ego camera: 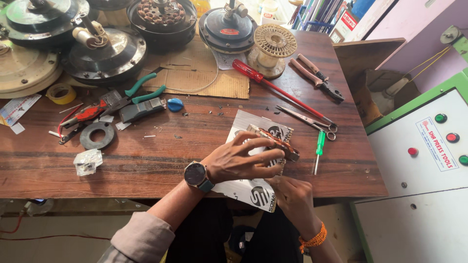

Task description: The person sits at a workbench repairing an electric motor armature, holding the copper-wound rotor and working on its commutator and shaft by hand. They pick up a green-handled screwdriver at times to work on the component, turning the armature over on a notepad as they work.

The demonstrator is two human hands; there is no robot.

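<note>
lower centre: our left hand (239, 160), fingers curled, presses a small orange-wound metal part (275, 142) onto a printed sheet (253, 187) at the near edge of the scratched wooden table (146, 160). our right hand (292, 195) pinches the sheet's edge just below. upper left: fan motors (105, 53); right: a green-framed control cabinet (424, 160).

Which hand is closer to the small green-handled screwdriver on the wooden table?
The left hand, just left of the small green-handled screwdriver, pressing a ribbed metal piece. The right hand is lower, at the table edge.
</note>
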